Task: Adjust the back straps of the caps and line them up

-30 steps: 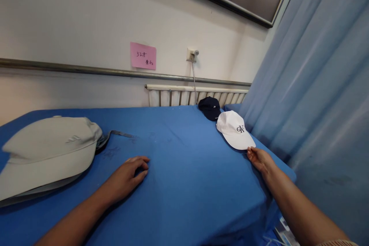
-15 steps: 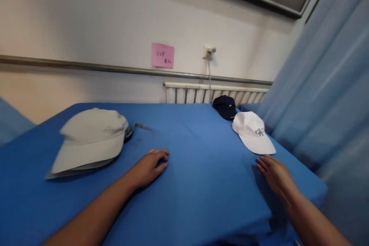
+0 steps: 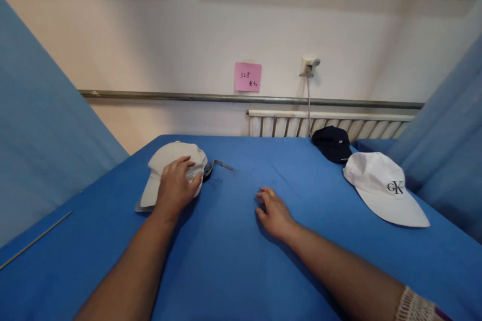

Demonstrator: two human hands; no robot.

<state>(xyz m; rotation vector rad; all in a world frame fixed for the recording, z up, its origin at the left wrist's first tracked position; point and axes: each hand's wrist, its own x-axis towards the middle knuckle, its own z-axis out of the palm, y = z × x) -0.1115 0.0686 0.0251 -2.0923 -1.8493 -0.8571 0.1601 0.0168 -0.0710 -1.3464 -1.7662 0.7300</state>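
On the left of the blue-covered surface (image 3: 226,261) lies a pale beige baseball cap (image 3: 160,158) with another brim just showing under it. A dark strap (image 3: 222,164) sticks out at its right side. My left hand (image 3: 176,185) is over the front of this cap, fingers apart; whether they touch the cloth I cannot tell. My right hand (image 3: 274,210) hovers low over the middle of the surface, holding nothing, fingers loosely bent and apart. Away to its right is a white baseball cap (image 3: 376,180) with black letters, and behind that a dark navy cap (image 3: 331,143).
A thin stick (image 3: 35,241) lies at the left edge. Blue curtains (image 3: 45,125) hang on both sides. At the back are a wall rail (image 3: 188,96), a white radiator (image 3: 278,123), a plugged-in cord (image 3: 309,95) and a pink note (image 3: 247,77).
My left hand has moved from the bare surface onto the beige cap. My right hand has left the white cap's brim and come to the middle. The view has turned left.
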